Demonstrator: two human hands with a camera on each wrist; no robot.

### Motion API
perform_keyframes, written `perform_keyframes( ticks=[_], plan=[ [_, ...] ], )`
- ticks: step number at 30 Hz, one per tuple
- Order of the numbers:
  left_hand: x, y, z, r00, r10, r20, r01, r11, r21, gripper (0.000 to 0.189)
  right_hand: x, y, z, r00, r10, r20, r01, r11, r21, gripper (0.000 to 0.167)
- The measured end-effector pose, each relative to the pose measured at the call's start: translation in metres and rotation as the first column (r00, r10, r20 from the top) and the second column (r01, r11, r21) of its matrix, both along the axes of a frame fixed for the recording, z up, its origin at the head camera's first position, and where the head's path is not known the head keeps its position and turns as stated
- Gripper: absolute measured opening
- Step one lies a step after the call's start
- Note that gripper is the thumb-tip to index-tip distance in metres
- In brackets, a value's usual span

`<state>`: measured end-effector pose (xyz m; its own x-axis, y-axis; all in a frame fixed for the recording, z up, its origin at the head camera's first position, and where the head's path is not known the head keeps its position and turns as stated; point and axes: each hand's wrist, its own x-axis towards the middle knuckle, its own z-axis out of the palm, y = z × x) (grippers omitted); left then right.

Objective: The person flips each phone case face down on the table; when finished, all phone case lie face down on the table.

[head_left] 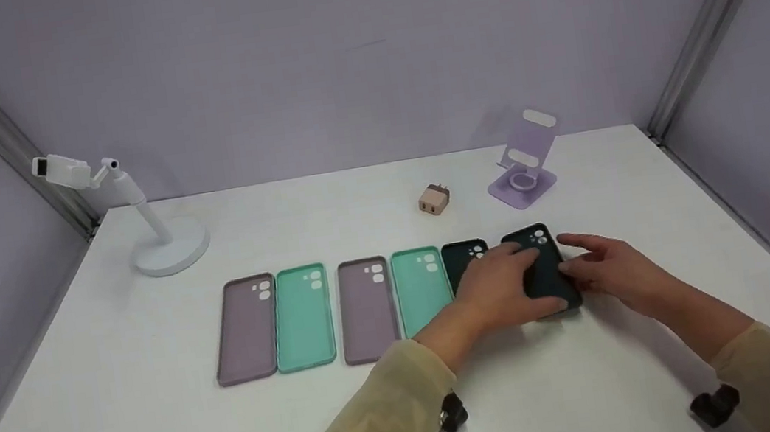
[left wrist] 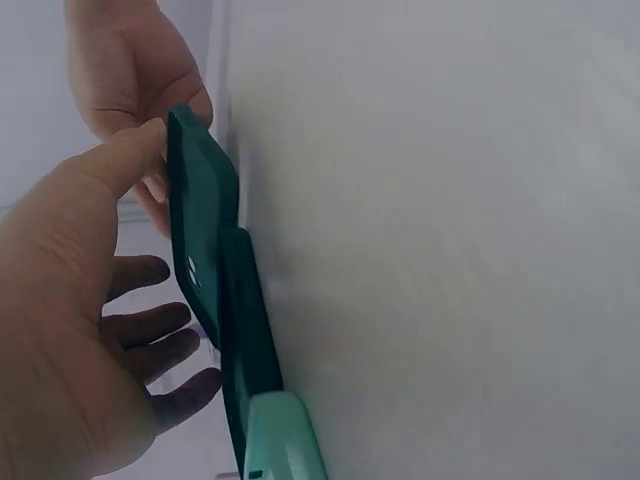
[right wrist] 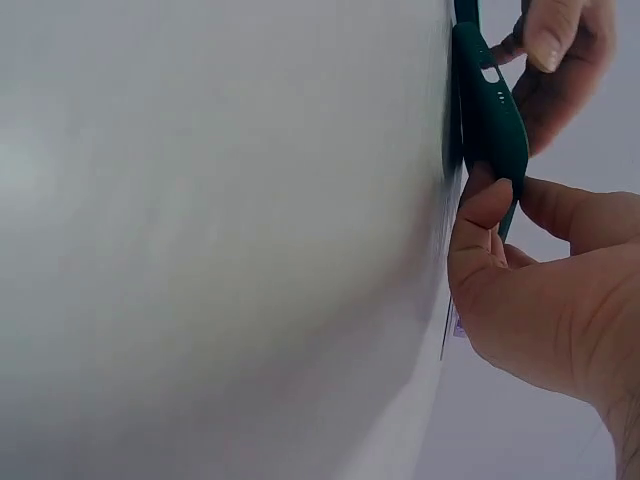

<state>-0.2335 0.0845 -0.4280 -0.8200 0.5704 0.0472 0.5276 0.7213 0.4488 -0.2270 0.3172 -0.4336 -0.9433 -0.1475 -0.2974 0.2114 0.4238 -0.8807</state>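
Note:
A dark green phone case (head_left: 549, 276) lies at the right end of a row, turned slightly, its camera cutouts at the far end. My right hand (head_left: 615, 271) pinches its right side between thumb and fingers; the right wrist view shows fingertips (right wrist: 490, 205) on the case edge. My left hand (head_left: 502, 290) spreads over the left part of that case, fingers apart and thumb reaching toward its near right corner. Beside it a second dark green case (head_left: 461, 254) is partly hidden by the left hand. In the left wrist view, the pinched case (left wrist: 200, 200) overlaps this neighbour.
Leftward along the white table run a mint case (head_left: 420, 286), a mauve case (head_left: 368, 311), another mint case (head_left: 302, 320) and another mauve case (head_left: 248, 331). Behind them stand a charger plug (head_left: 434, 199), a purple phone stand (head_left: 523, 164) and a white stand (head_left: 170, 252).

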Motion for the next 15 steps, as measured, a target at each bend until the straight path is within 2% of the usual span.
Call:
perform_keyframes(
  ticks=[2,3,6,8,10,12,15],
  plan=[
    [0.006,0.003,0.002,0.997,0.027,0.067,-0.037,0.987,0.154,0.077,0.001,0.001,0.000,1.000,0.000,-0.005,0.000,1.000,-0.013,0.076],
    [0.009,0.004,0.003,0.992,0.043,0.118,-0.069,0.970,0.233,0.077,0.002,0.001,0.000,1.000,0.000,-0.007,0.000,1.000,-0.014,0.076],
    [0.016,0.006,0.004,0.950,0.069,0.304,-0.197,0.888,0.416,0.078,0.003,0.002,0.002,1.000,-0.001,-0.015,0.001,1.000,-0.020,0.077],
    [0.018,0.007,0.004,0.914,0.088,0.397,-0.280,0.844,0.458,0.080,0.004,0.003,0.003,1.000,-0.003,-0.014,0.002,1.000,-0.018,0.078],
    [0.019,0.008,0.006,0.883,0.097,0.460,-0.335,0.817,0.470,0.082,0.004,0.004,0.004,1.000,-0.005,-0.013,0.005,1.000,-0.015,0.079],
    [0.020,0.009,0.006,0.865,0.096,0.492,-0.359,0.804,0.474,0.083,0.004,0.006,0.005,1.000,-0.001,-0.013,0.001,1.000,-0.011,0.079],
    [0.021,0.010,0.007,0.849,0.083,0.522,-0.376,0.789,0.486,0.084,0.004,0.008,0.006,1.000,0.002,-0.015,-0.002,1.000,-0.010,0.080]
  ],
)
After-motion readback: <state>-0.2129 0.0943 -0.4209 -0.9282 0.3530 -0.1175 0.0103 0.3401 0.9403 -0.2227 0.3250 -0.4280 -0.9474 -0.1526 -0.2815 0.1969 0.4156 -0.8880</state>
